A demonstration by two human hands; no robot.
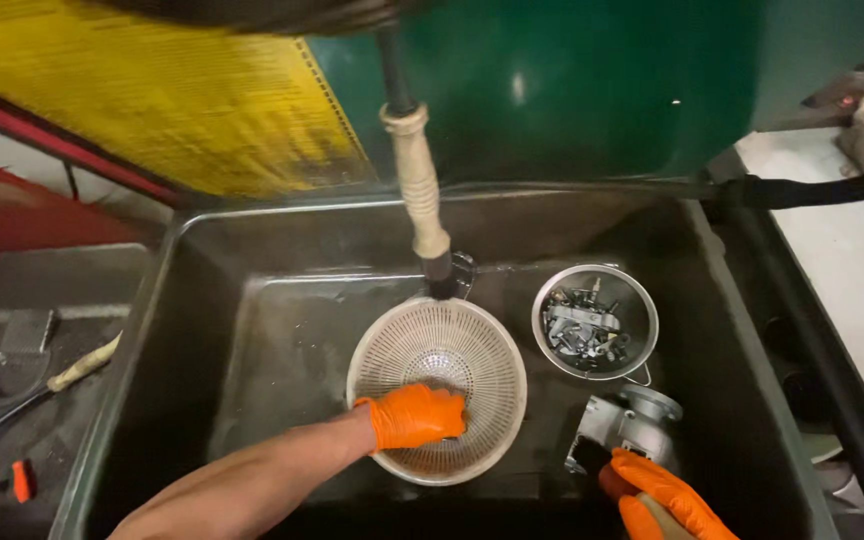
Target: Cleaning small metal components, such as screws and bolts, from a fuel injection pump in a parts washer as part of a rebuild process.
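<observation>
Right now your left hand (414, 416), gloved in orange, is closed on the near rim of the white plastic colander (438, 388), fingers hooked inside the bowl. Keep that grip firm and hold the colander level under the pale hose nozzle (422, 200) hanging just above its far edge, so whatever runs from it lands inside the mesh and not over the side. Your right hand (660, 494) is wrapped around a dark-handled brush (592, 458), its head pressed against the grey metal casting (624, 424) lying on the sink (282, 330) floor; steady that part before you scrub, since it looks heavy and could rock. The colander looks empty apart from a brownish film low in the bowl. Beside it, the round metal strainer (595, 321) holds a heap of small bolts and fittings.
</observation>
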